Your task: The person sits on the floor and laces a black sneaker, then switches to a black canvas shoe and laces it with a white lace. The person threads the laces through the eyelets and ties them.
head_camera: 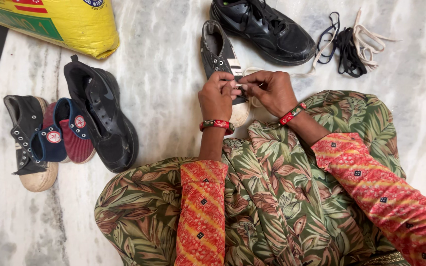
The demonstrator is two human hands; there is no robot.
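Both hands meet over a dark grey canvas sneaker with a cream rubber sole (pixel 219 51), which lies on the white marbled stone floor (pixel 168 74) just in front of the person's knees. The left hand (pixel 216 95) is curled, fingertips pinching at the shoe's eyelets. The right hand (pixel 270 90) is closed on a flat white shoelace (pixel 301 75) that trails toward a black leather trainer (pixel 265 27) beyond.

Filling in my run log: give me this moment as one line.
left hand: on grey canvas shoe | right hand: pinching white lace at shoe | loose laces: on marble floor
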